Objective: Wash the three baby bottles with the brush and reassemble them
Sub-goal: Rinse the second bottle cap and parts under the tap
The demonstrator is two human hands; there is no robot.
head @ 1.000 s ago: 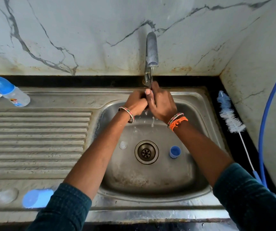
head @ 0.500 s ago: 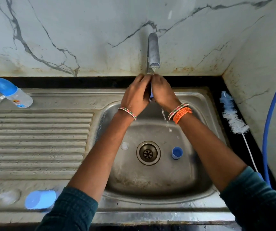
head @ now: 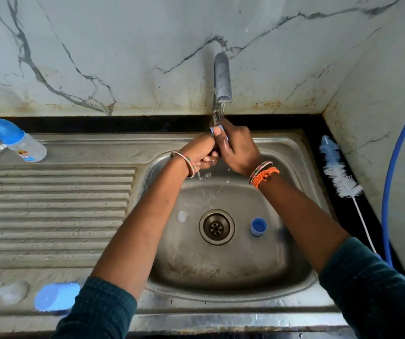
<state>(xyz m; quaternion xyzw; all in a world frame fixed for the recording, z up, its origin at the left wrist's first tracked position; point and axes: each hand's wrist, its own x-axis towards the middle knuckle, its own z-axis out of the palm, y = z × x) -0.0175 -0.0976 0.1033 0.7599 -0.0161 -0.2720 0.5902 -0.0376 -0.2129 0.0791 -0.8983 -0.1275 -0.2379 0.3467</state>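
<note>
A: Marble-look wall (head: 123,45), stained at base; steel sink (head: 301,152) w/ ribbed drainboard (head: 55,211) to its left. Hands?

B: Both under the tap (head: 222,79), water running. Right hand (head: 239,150) curled round a small blue-and-clear bottle part (head: 211,130), mostly hidden. Left hand (head: 202,152) curled, pressed against the right; can't tell if it grips the same part.

A: Task items?

B: One capped bottle (head: 18,140) lying at drainboard's far left corner. Blue cap (head: 56,296) and clear nipple (head: 12,292) on near-left rim, blurred. In basin: blue ring (head: 258,226) right of drain (head: 216,227), clear piece (head: 181,216) left of it. Brush (head: 338,174) on black counter (head: 318,133) right of sink, beside blue hose (head: 389,192).
</note>
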